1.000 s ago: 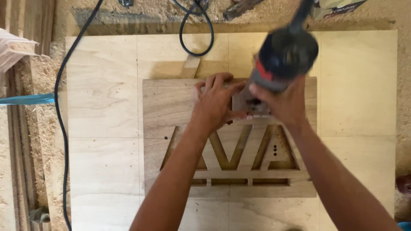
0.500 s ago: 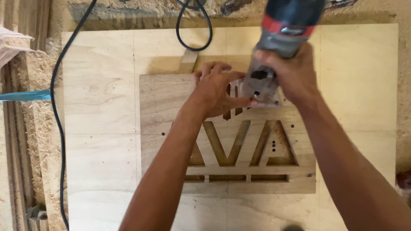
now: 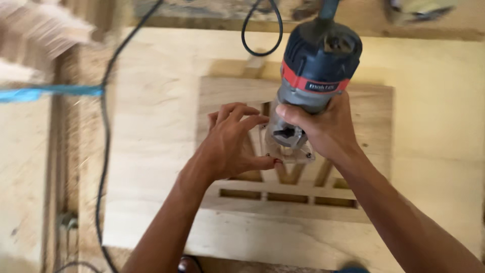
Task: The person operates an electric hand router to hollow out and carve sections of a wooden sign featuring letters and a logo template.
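Head view showed the router [image 3: 316, 76] standing upright on the cut-out board [image 3: 295, 151], its clear base [image 3: 288, 149] over the slanted slots. The right hand [image 3: 323, 129] was wrapped tight around the router's body. The left hand [image 3: 230, 144] lay half open, fingertips steadying the base. Cutting along the slots seemed to be the step in hand; the next move called for slow, flat pushing, with the cord [image 3: 108, 101] kept clear on the big plywood sheet [image 3: 151, 126].

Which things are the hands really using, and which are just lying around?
In use:
right hand gripping the router
left hand steadying its clear base
cut-out wooden template
plywood sheet

Lying about:
black cable
blue strap
sawdust
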A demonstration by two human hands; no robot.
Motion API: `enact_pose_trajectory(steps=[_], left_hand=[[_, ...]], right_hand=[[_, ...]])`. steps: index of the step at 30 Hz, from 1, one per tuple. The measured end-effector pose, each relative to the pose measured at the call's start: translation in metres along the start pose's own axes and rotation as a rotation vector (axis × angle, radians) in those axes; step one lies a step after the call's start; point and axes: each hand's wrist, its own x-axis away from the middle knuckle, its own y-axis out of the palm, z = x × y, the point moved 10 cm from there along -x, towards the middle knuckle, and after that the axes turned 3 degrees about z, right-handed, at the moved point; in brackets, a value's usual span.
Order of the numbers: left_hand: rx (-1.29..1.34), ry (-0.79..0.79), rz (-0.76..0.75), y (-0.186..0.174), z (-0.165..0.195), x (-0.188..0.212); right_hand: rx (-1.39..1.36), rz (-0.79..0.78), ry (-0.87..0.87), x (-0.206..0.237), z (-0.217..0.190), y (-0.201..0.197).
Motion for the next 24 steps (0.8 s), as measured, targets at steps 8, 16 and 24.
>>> enact_pose_trajectory(steps=[8,16,24], left_hand=[[-0.054,-0.028,0.245,-0.017,-0.06,0.044],[-0.046,-0.087,0.299,-0.013,-0.08,0.063],[-0.015,-0.162,0.215,0.01,-0.093,0.064]], right_hand=[[-0.007,-0.114,-0.139,-0.008,0.013,0.07],[-0.014,-0.228,-0.169,0.004,0.01,0.102],[0.176,-0.208,-0.289,0.019,0.027,0.098]])
